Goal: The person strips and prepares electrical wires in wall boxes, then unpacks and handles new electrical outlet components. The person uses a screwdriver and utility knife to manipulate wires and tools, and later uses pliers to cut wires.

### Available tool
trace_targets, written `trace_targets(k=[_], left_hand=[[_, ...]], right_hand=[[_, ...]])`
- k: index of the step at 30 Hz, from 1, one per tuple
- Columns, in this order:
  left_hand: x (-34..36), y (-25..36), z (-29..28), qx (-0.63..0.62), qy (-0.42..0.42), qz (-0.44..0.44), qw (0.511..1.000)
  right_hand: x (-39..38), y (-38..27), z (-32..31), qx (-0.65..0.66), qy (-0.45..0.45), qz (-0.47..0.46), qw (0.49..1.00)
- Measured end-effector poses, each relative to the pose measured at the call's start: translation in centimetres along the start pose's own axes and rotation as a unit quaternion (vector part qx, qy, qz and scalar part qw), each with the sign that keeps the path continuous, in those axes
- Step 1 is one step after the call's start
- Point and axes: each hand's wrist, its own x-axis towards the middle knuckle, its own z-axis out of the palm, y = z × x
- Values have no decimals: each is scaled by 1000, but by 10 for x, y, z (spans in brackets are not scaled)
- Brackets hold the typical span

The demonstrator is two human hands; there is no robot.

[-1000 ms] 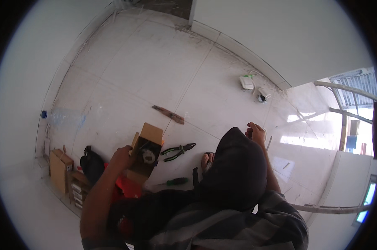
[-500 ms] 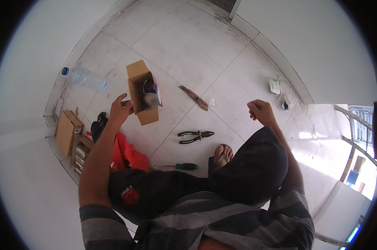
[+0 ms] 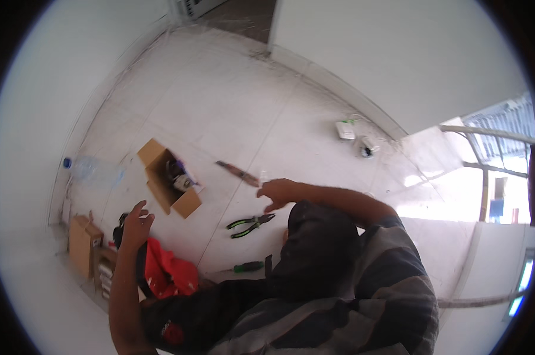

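My left hand (image 3: 138, 226) hovers with fingers apart and nothing in it, near an open cardboard box (image 3: 152, 151). Inside that box lie a dark item and a whitish one whose kinds I cannot make out. My right hand (image 3: 280, 193) reaches across to the left, fingers spread and seemingly holding nothing. Just beyond its fingertips lies a brownish utility knife (image 3: 238, 172); whether they touch, I cannot tell. Closer to me are pliers (image 3: 243, 226) with black and green handles. A green-handled screwdriver (image 3: 248, 267) rests beside my leg.
A clear plastic bottle (image 3: 96, 169) lies near the left wall. Cardboard boxes (image 3: 83, 242) and a red cloth or bag (image 3: 171, 272) are at lower left. White devices with wires (image 3: 345, 130) sit by the far right wall. Metal bars (image 3: 486, 134) stand at right.
My right hand has swung left toward the knife and pliers. The view has turned, so the box and tools appear lower and farther left. The whitish item in the box looks settled lower.
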Motion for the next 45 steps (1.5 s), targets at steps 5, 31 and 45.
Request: trace_targets(k=[5, 31, 45], left_hand=[[-35, -48, -11, -14, 4, -17, 1000], [1, 5, 25, 62, -258, 10, 964], [-48, 131, 231, 238, -506, 229, 797]], right_hand=[[-4, -34, 58, -26, 0, 34, 999], [-74, 67, 84, 145, 330, 283, 889], [-259, -128, 313, 364, 149, 569, 722]])
